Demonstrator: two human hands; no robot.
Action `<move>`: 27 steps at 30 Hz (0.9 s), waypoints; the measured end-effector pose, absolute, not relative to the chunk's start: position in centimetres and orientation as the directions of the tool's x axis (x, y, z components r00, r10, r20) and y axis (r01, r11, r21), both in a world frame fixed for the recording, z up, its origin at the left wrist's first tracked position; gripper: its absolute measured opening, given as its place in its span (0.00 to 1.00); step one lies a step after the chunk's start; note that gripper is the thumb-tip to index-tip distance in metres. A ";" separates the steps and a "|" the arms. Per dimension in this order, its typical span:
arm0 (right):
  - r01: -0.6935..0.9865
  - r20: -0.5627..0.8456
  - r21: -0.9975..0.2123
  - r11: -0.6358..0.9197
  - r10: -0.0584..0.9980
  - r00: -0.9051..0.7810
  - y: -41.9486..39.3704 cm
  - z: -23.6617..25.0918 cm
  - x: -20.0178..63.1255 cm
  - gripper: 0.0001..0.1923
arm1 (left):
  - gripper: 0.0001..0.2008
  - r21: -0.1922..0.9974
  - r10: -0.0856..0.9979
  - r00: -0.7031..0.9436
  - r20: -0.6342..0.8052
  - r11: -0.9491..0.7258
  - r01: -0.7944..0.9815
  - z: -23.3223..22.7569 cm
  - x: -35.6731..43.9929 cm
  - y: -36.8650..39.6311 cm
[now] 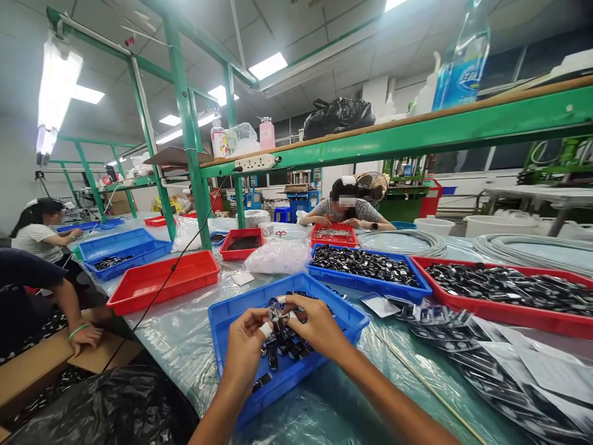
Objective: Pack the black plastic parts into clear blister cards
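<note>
Both of my hands meet above a blue tray [296,386] that holds small black parts [273,357], some with shiny silver faces. My left hand [248,343] is closed in a pinch, with a white covering on its thumb tip. Facing it, my right hand [315,324] is also closed, and white coverings show on its fingertips. Between the fingertips of both hands is a small grey-silver and black piece [277,313], partly hidden by the fingers. Its exact kind cannot be made out.
A blue bin [370,285] and a red bin [509,315] hold black parts. Strips of parts [482,364] lie at right. An empty-looking red tray [167,284], a black cable [185,250] and an open carton [39,364] are left. Co-workers sit opposite and at left.
</note>
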State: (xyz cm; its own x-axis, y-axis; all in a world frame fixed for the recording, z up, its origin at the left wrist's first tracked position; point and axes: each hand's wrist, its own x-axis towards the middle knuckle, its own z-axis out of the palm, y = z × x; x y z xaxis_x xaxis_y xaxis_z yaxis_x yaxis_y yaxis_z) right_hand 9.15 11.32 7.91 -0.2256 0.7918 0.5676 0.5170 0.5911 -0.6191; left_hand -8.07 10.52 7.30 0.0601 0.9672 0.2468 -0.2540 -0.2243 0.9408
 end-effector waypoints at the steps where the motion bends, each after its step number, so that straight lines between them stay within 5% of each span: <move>1: 0.547 0.541 -0.622 0.560 0.813 -0.217 11.6 7.5 9.3 0.23 | 0.15 0.951 0.970 0.050 0.238 -0.223 -0.214 7.2 -8.4 10.9; 6: 0.535 0.500 -0.616 0.578 0.812 -0.300 11.6 6.5 9.0 0.19 | 0.16 0.974 0.976 0.063 0.206 -0.199 -0.110 7.2 -9.9 12.6; 14: 0.614 0.515 -0.505 0.607 0.782 -0.351 10.5 7.5 8.1 0.29 | 0.21 0.963 0.936 0.334 0.114 -0.021 -0.270 7.5 -10.8 12.5; 27: 0.650 0.605 -0.361 0.669 0.698 -0.383 9.3 7.2 6.4 0.18 | 0.27 0.993 0.952 0.284 0.116 -0.114 -0.024 7.0 -11.9 12.1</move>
